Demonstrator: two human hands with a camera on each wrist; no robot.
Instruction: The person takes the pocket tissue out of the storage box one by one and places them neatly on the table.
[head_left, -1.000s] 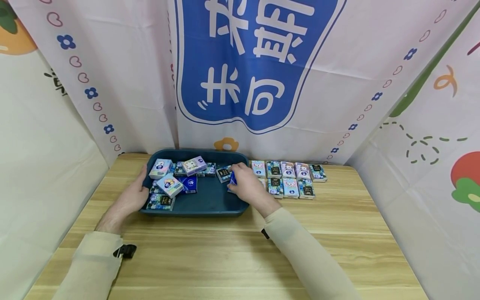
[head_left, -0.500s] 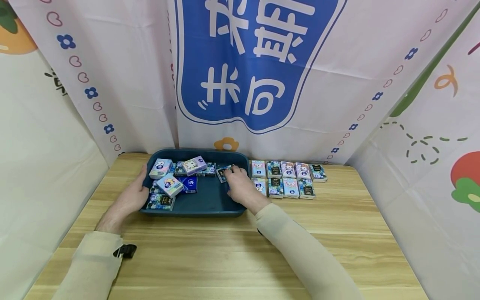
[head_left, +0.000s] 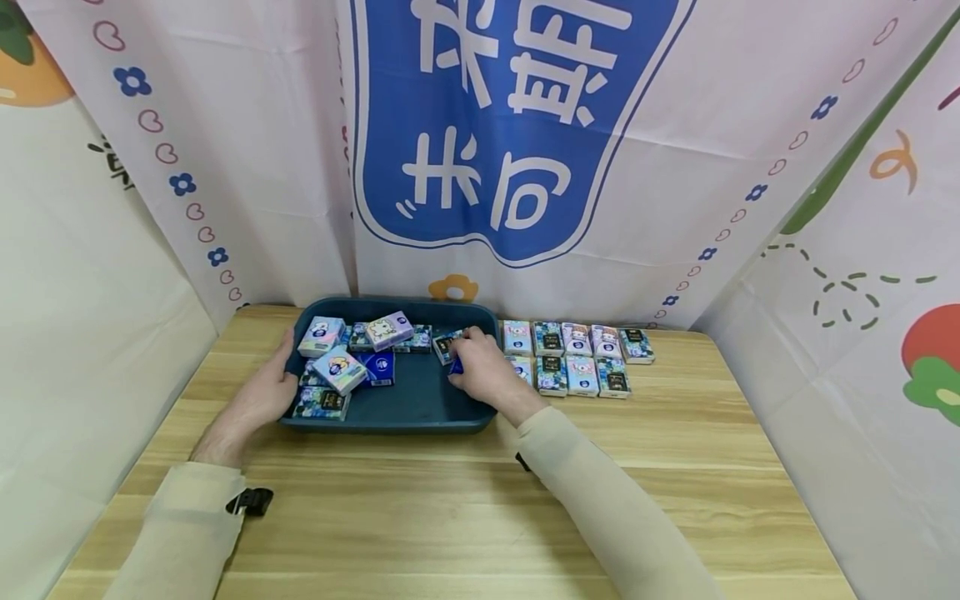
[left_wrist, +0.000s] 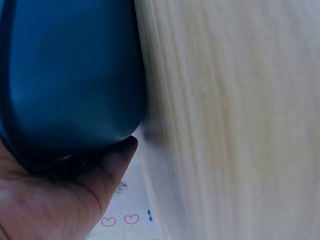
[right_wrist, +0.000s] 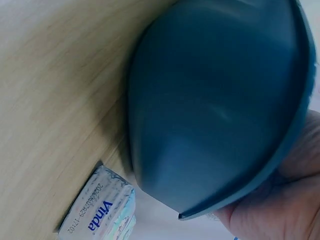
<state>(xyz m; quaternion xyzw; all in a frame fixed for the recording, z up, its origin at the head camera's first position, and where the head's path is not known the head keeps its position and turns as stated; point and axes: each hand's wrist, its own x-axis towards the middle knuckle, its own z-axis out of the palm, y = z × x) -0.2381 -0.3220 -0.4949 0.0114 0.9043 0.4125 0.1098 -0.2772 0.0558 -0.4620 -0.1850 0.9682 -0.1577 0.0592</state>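
Observation:
In the head view, a dark teal tray [head_left: 420, 427] stands at the back of the table, with several small tissue packs in it. My left hand [head_left: 266, 387] rests against the outside of the tray's left end, its fingers along the wall; the left wrist view has that hand [left_wrist: 65, 195] below the rim. Inside the tray's right end, my right hand [head_left: 483, 367] pinches a blue tissue pack [head_left: 455, 365], mostly covered by the fingers. Just beyond them lies a dark floral tissue pack [head_left: 442, 347]. The right wrist view looks at the tray's outer wall [right_wrist: 215, 110], which hides the fingertips.
Two rows of tissue packs [head_left: 581, 375] lie on the wooden table [head_left: 480, 517] right of the tray. The nearest pack [right_wrist: 102, 207] is close to the tray's wall in the right wrist view. A printed curtain [head_left: 285, 167] hangs behind the table.
My right hand has shifted slightly left within the tray. The blue pack, tilted in its fingers earlier, was hidden half a second ago and now shows a sliver. My left hand has stayed put.

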